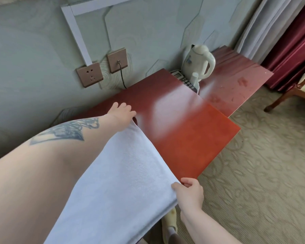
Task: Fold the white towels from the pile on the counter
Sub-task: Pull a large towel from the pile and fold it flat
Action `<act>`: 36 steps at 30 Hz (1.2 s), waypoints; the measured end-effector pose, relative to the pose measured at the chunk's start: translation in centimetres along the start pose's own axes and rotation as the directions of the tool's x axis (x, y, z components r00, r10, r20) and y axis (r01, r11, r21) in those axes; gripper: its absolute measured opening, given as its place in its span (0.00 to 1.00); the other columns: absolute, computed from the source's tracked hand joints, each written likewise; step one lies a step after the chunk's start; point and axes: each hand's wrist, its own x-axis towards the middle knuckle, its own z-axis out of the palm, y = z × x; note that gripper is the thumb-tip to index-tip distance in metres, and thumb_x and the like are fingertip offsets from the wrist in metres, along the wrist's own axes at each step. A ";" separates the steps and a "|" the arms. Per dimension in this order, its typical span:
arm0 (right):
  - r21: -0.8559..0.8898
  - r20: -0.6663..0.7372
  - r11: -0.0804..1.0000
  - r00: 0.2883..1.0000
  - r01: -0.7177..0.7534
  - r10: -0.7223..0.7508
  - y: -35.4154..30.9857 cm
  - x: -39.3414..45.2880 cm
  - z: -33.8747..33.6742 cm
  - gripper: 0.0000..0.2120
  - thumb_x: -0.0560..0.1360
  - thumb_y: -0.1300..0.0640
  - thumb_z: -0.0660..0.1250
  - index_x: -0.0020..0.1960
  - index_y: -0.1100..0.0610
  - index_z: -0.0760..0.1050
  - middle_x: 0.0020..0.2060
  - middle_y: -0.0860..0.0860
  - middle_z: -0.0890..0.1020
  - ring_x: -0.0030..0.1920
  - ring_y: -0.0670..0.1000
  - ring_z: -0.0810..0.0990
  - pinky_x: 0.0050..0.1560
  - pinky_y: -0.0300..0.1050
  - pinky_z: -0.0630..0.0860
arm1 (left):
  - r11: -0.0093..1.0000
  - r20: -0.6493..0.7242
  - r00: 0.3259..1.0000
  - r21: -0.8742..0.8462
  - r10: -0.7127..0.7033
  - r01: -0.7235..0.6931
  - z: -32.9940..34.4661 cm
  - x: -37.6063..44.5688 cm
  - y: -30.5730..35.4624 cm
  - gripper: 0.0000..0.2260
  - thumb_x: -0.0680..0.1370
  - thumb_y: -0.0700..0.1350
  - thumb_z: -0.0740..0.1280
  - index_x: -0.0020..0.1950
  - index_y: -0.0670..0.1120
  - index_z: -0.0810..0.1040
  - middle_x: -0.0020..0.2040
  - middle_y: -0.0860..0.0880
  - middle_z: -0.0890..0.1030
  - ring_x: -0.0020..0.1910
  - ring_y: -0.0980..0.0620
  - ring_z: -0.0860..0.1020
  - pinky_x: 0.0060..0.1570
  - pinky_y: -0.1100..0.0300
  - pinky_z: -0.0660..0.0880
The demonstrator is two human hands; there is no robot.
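Step in hand, by judgement: 1 white towel [118, 173] is being spread over the counter [192, 138] ahead of the 1st fold. No fold is visible in it yet; no pile is in frame.

Near right: the right hand [189, 194] is closed on the towel's near-right corner, thumb on top, fingers curled under, right at the counter's near edge. That corner is held just off the surface.

The towel lies between the 2 hands, over the left part of the counter. The lead edge is pulled taut from the right hand up to the left hand. The rest trails back toward the near-left and out of frame under the left forearm, so the full length cannot be measured; the long axis probably runs from near-left to far-right. The lead edge faces the bare counter to the right.

Far left: the left hand [121, 111] is at the far corner. The fingers look fairly straight; motion blur hides whether the cloth is pinched, so the grip cannot be told.

Next move calls for: both corners lowered together, lead edge kept straight, cloth flattened, then corner matched to corner.

Far: a white kettle [199, 62] and a phone [185, 80] stand well apart from the towel.
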 end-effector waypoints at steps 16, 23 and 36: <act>0.222 -0.031 0.975 0.999 -0.031 0.039 1.1 -3.0 -0.1 0.21 0.70 0.61 0.71 0.28 0.55 0.61 0.24 0.48 0.63 0.28 0.49 0.60 0.31 0.44 0.57 | 0.978 -0.011 1.000 -0.206 0.018 -0.020 -0.1 -2.4 -3.0 0.16 0.76 0.33 0.62 0.60 0.49 0.74 0.57 0.48 0.73 0.58 0.46 0.73 0.43 0.55 0.68; 0.205 -0.151 0.955 0.971 0.214 -0.186 1.0 -5.5 -0.6 0.04 0.70 0.57 0.72 0.41 0.55 0.77 0.33 0.49 0.77 0.35 0.49 0.74 0.35 0.43 0.68 | 0.861 -0.130 0.975 -0.501 -0.181 0.093 0.1 -6.0 -4.3 0.12 0.76 0.35 0.62 0.53 0.49 0.78 0.55 0.47 0.75 0.54 0.42 0.75 0.50 0.51 0.74; -0.050 0.125 0.233 0.238 0.971 -0.963 2.5 -15.4 2.6 0.03 0.64 0.55 0.64 0.38 0.52 0.73 0.34 0.41 0.73 0.36 0.42 0.70 0.35 0.31 0.65 | 0.610 -0.205 0.757 -0.733 -0.620 0.302 4.2 -22.3 -9.5 0.15 0.76 0.30 0.59 0.54 0.45 0.80 0.56 0.44 0.77 0.56 0.42 0.75 0.52 0.52 0.72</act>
